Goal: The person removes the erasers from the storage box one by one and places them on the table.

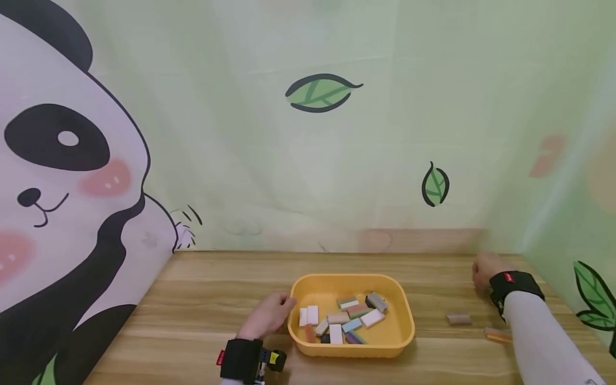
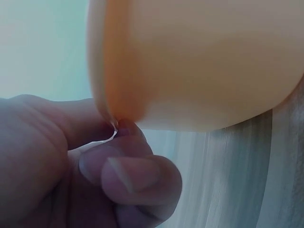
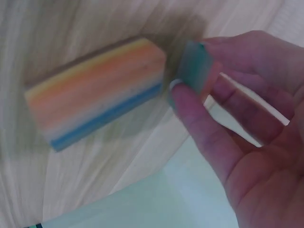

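A yellow plastic basket (image 1: 353, 350) holds several small erasers (image 1: 338, 318) in white, grey, blue and reddish tones. At its left side, my left hand (image 1: 269, 315) pinches the rim between thumb and fingers, as the left wrist view shows the basket wall (image 2: 190, 76) by my fingertips (image 2: 135, 175). My right hand (image 1: 488, 271) is at the far right of the table. A small teal and pink eraser (image 3: 195, 66) is pinched between its thumb and fingers, hidden in the head view. Close to it, a striped orange, white and blue eraser (image 3: 102, 95) lies on the wood.
Right of the basket, a grey-brown eraser (image 1: 459, 319) and an orange striped one (image 1: 498, 335) lie on the wooden table (image 1: 216, 272), the latter partly behind my right sleeve. A printed cloth (image 1: 231, 149) with a panda and leaves borders the table's back and sides.
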Demonstrator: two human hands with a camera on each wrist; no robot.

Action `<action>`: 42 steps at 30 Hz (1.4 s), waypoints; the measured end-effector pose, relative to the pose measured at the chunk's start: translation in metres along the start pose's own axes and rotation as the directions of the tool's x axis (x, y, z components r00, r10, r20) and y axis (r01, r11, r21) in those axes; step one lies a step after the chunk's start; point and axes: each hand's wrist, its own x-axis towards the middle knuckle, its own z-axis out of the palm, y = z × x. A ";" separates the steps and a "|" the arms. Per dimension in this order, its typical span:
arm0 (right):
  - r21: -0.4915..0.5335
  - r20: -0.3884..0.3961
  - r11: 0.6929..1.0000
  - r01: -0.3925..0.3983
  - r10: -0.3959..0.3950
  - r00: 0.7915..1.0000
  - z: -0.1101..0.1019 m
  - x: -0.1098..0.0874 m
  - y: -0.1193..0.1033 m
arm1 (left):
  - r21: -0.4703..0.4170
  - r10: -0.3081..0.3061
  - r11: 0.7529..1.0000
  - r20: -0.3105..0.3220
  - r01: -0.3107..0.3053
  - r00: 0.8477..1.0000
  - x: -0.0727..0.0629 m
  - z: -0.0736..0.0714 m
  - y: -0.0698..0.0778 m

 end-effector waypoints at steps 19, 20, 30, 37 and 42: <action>0.033 0.024 0.999 0.009 -0.009 1.000 -0.002 -0.004 0.006 | -0.004 0.004 1.000 0.019 -0.004 1.000 -0.002 0.003 0.000; 0.031 0.019 0.999 0.005 -0.005 1.000 -0.002 -0.004 0.007 | -0.005 0.003 1.000 0.021 -0.003 1.000 -0.003 0.003 0.001; 0.054 0.051 0.999 0.002 -0.005 0.999 -0.002 -0.002 0.008 | 0.023 0.007 1.000 0.002 -0.007 1.000 0.000 0.000 0.003; -0.025 0.076 0.999 0.046 -0.044 0.996 -0.004 0.002 -0.002 | 0.038 0.020 0.999 -0.032 -0.018 0.999 0.002 -0.001 0.006; -0.037 0.058 0.993 0.111 -0.109 0.992 -0.005 0.005 -0.014 | 0.050 0.031 0.998 -0.028 -0.030 0.999 0.000 0.003 0.003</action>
